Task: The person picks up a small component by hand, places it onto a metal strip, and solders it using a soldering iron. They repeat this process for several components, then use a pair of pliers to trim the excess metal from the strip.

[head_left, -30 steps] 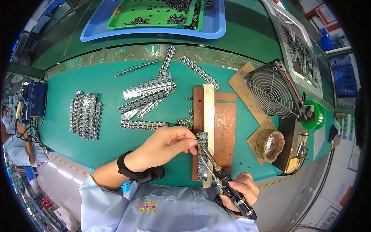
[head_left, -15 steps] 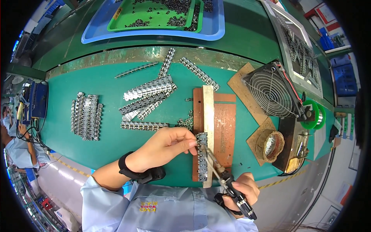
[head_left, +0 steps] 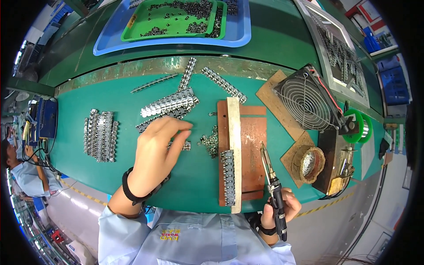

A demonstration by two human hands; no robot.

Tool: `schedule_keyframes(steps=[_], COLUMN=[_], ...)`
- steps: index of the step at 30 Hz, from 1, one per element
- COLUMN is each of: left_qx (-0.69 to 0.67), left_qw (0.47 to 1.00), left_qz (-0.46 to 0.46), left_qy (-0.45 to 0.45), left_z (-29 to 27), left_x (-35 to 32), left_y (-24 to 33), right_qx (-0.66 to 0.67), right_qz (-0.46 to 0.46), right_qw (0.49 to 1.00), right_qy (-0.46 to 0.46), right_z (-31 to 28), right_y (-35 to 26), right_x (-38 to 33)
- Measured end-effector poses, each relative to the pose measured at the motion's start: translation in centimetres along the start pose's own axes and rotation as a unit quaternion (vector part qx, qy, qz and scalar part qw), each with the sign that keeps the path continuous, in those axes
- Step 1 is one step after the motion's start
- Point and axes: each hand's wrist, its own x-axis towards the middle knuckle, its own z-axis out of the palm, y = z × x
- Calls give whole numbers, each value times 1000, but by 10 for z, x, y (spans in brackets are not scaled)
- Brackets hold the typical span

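Note:
My right hand (head_left: 287,210) grips a soldering iron (head_left: 277,196) by its black handle. The bare metal tip points away from me, over the right part of a brown board (head_left: 254,154). Along the left side of a pale bar (head_left: 234,132) on that board lies a strip of dark, metal-edged parts (head_left: 228,179); nothing touches it. My left hand (head_left: 159,150) is over the mat with thumb and forefinger apart and nothing seen between them. It partly covers a single metal strip (head_left: 184,145) and the near end of a pile of strips (head_left: 170,104).
Small loose metal pieces (head_left: 210,142) lie left of the board. More strips stand grouped (head_left: 101,134) at left. To the right are a fan (head_left: 307,101), a round tin (head_left: 311,164) and a green solder spool (head_left: 357,128). A blue tray (head_left: 176,44) holds green trays at the back.
My left hand has left the strip on the board and moved left over the loose strips. The soldering iron has swung right, its tip now away from the strip.

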Motion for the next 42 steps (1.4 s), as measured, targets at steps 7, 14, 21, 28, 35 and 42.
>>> schedule_keyframes(steps=[7,14,21,28,35,42], left_qx=[124,145,-21,-422,-427,-444], left_qw=[989,986,996,852,839,830], left_qz=[78,79,-23,-224,-257,-270], left_qy=[-24,-39,-78,-217,-217,-203], left_z=[6,13,9,11,12,25], left_x=[0,-2,-6,-7,-10,-19], left_y=[3,-3,7,16,13,3], right_qx=[-2,9,16,15,17,30], right_qz=[-6,10,33,69,55,66], right_qw=[1000,1000,999,997,998,997], right_qy=[-13,-10,-3,16,4,7], right_z=[-4,-3,-3,-2,-4,-3], right_y=[3,2,2,-2,0,0], right_x=[-3,-3,-5,-2,-1,1])
